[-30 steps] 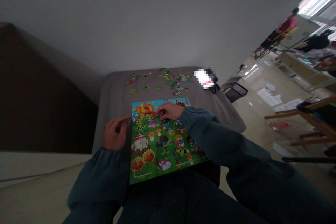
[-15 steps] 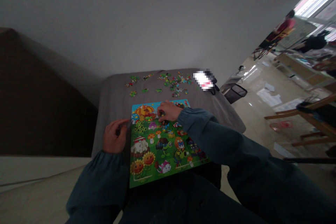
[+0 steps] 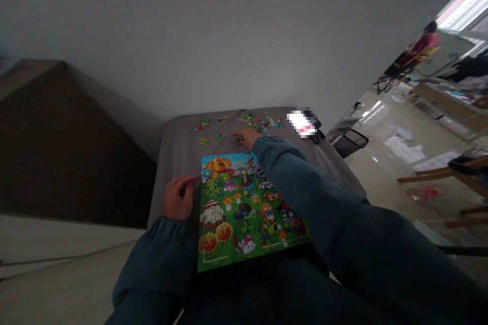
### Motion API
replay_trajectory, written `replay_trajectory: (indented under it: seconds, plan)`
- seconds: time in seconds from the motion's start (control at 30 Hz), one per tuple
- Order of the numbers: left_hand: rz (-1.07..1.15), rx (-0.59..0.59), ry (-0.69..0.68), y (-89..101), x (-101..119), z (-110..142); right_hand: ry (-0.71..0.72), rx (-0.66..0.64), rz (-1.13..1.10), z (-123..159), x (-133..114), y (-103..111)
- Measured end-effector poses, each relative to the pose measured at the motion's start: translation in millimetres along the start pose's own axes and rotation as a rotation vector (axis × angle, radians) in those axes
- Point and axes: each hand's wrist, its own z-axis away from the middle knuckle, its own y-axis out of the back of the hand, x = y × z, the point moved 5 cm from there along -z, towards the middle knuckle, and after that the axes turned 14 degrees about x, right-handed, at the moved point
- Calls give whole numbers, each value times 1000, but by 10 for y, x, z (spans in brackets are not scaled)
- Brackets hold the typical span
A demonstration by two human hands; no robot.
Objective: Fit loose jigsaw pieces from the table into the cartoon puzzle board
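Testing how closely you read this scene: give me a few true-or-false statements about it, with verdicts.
1. The right hand reaches past the top edge of the jigsaw puzzle toward the loose puzzle pieces. True.
2. The left hand lies on the puzzle's sunflowers. False: it is beside the puzzle's left edge.
3. The loose puzzle pieces lie on the puzzle. False: they are scattered on the grey cloth beyond it.
4. A mesh wastebasket stands to the right of the grey cloth. True.

The white oblong object (image 3: 302,123) is pixelated beyond recognition. The loose multicoloured jigsaw pieces (image 3: 260,123) are too small to tell apart, and a dark teal sleeve (image 3: 301,183) hides the right side of the green cartoon puzzle board (image 3: 232,223).
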Motion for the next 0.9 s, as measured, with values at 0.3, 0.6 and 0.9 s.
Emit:
replay_trajectory:
  seconds: [0.3, 0.6, 0.9]
  plan:
    - [18, -36, -7, 13, 41, -2, 48, -54, -262, 1102, -234, 490]
    - [13, -44, -3, 13, 69, 31, -192, 14, -590, 2467, -480, 577]
    - [-4, -70, 3, -2, 100, 26, -311, 106, -480, 2777, -866, 57]
